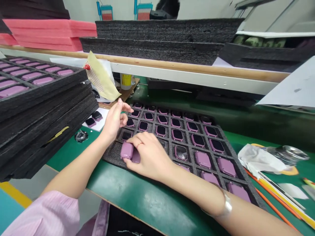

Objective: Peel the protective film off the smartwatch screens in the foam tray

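A green counter (147, 203) seen from above, its front edge running close under both forearms. The right hand (150, 157) crosses over to the left and pinches a purple case (127, 150) between thumb and fingers, at the near-left corner of a black foam tray (111, 156) that lies flat on the counter. The pocket beside that case looks empty.

By the look of it, the tray is nearly full. The near-right pockets show purple backs, and the middle and far rows show dark screens facing up.

Just beyond, the left hand (115, 119) hovers over the tray's left edge, fingers loosely curled, with nothing visible in it.

Room is tight on the left, where a tall stack of trays (44, 111) stands close and rises above the hands. Two loose cases (93, 118) lie on a white card at its foot. On the right, a crumpled white wrapper (256, 159) and orange sticks (278, 193) crowd the tray's corner. Behind the tray there is a strip of bare counter, then a shelf (187, 77) carrying black foam sheets (159, 39) and pink foam (49, 34).
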A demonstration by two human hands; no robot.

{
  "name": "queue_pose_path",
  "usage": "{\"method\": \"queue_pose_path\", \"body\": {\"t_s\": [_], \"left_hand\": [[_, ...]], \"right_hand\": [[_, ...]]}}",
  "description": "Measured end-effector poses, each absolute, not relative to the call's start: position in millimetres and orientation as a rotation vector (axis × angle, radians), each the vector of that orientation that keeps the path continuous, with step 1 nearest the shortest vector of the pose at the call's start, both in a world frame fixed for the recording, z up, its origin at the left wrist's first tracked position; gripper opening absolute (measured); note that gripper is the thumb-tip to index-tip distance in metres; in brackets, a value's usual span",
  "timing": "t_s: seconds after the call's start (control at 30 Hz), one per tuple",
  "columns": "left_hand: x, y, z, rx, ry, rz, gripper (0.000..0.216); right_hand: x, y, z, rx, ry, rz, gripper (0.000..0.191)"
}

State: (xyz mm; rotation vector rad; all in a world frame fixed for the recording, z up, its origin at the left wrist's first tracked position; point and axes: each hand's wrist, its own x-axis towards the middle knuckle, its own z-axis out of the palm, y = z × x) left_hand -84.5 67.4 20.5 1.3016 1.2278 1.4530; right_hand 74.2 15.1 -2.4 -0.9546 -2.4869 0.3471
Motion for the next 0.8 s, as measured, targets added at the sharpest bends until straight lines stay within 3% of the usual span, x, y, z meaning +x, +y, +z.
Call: {"method": "queue_pose_path", "body": {"t_s": [0.2,0.27,0.37,0.47,0.8], "left_hand": [[-105.5,66.3,24.8,1.981,1.679,0.974,0.035],[-109.7,61.1,28.6,2.195,1.835,0.690,0.038],[-112.0,56.0,26.7,2.258,1.847,0.358,0.044],[-110.7,56.1,16.5,2.231,1.796,0.279,0.035],[-120.6,65.7,23.5,2.127,1.624,0.243,0.043]], "right_hand": [[50.7,17.6,-11.3,-0.961,-2.551,0.290,0.062],[67.5,22.2,-3.0,-1.002,-2.576,0.256,0.057],[103.6,35.3,13.1,-1.189,-2.611,0.159,0.034],[132.2,49.4,20.3,-1.354,-2.691,0.052,0.021],[171.5,58.8,22.3,-1.336,-2.722,0.017,0.034]]}}
